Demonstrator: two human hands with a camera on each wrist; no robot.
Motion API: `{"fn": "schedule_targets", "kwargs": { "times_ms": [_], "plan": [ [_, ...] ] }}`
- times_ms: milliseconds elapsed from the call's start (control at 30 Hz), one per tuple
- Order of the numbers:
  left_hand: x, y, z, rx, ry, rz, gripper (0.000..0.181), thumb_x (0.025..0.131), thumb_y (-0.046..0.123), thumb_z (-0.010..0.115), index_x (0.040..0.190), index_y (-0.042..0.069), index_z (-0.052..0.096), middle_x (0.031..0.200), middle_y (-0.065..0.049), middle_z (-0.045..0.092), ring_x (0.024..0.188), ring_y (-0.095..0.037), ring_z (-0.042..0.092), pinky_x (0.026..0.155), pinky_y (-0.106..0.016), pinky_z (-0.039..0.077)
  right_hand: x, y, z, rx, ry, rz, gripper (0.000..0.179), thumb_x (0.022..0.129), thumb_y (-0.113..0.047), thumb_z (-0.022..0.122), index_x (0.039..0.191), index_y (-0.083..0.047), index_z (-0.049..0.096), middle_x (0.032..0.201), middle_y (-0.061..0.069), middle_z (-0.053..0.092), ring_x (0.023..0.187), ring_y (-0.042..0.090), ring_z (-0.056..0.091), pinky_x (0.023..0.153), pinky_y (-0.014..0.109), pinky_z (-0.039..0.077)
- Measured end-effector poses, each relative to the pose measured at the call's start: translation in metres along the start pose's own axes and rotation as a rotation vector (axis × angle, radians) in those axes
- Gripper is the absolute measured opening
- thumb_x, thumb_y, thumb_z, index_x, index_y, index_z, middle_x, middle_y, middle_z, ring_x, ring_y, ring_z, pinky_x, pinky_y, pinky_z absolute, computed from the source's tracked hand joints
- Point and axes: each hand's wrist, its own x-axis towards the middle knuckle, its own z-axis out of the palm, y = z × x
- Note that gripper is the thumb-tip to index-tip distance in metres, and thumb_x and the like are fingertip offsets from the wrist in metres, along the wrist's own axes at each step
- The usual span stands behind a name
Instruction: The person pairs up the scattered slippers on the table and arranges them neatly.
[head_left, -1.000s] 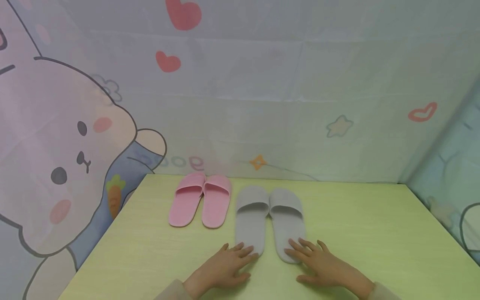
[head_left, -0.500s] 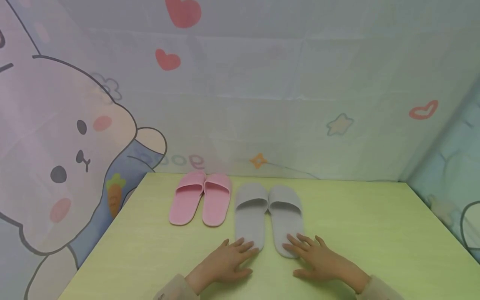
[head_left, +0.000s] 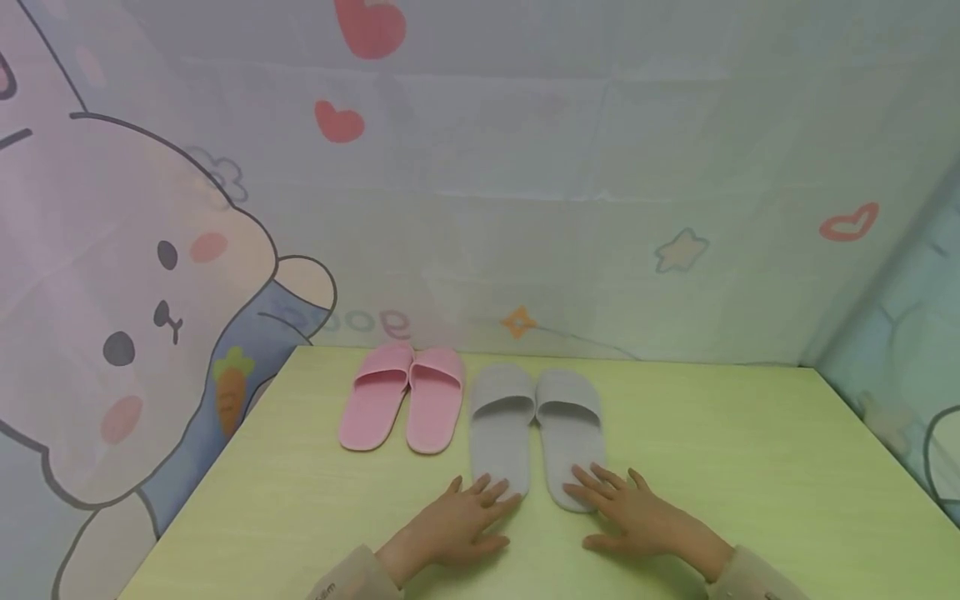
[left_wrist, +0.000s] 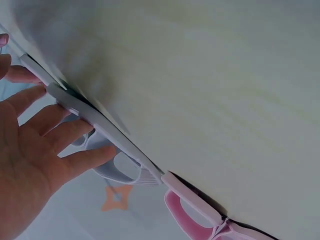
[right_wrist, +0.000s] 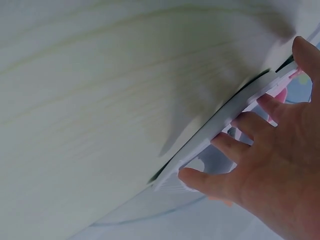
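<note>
Two grey slippers lie side by side on the table, toes pointing away; they are the left grey slipper [head_left: 501,446] and the right grey slipper [head_left: 570,446]. My left hand [head_left: 463,523], fingers spread and nearly straight, has its fingertips on the heel end of the left one. On the other heel rest the fingertips of my right hand [head_left: 636,515], also spread. Both wrist views show the fingers laid along a thin grey sole, with the thumbs apart from it. A pair of pink slippers [head_left: 435,412] sits just left of the grey pair, toes also pointing away.
The pale yellow-green table [head_left: 712,442] ends at a cloth backdrop [head_left: 487,167] printed with hearts and stars. A large cartoon rabbit [head_left: 157,333] covers the cloth at the left. Another cloth panel [head_left: 915,292] borders the right side.
The grey slippers have shifted slightly away from me, the right one also a little left, with both hands following at their heels. The pink slippers stay put.
</note>
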Motion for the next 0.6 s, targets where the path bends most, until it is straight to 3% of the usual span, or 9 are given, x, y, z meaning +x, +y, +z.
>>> {"fn": "schedule_targets", "kwargs": {
  "times_ms": [367, 600],
  "plan": [
    [0.0004, 0.0002, -0.0002, 0.011, 0.011, 0.01, 0.05, 0.089, 0.048, 0.041, 0.135, 0.028, 0.038, 0.141, -0.003, 0.039, 0.127, -0.029, 0.04, 0.097, -0.056, 0.034, 0.0028, 0.0035, 0.0055, 0.044, 0.01, -0.001, 0.068, 0.083, -0.048, 0.052, 0.137, -0.01, 0.034, 0.143, 0.021, 0.028, 0.129, 0.046, 0.024, 0.087, 0.075, 0.018],
    [0.0025, -0.0014, -0.006, 0.013, -0.024, 0.003, 0.049, 0.09, 0.046, 0.041, 0.135, 0.028, 0.039, 0.141, -0.001, 0.038, 0.127, -0.028, 0.039, 0.097, -0.055, 0.035, 0.0061, 0.0046, 0.0051, 0.026, -0.019, 0.021, 0.07, 0.083, -0.05, 0.05, 0.138, -0.011, 0.032, 0.145, 0.018, 0.025, 0.132, 0.042, 0.021, 0.09, 0.074, 0.017]
  ]
}}
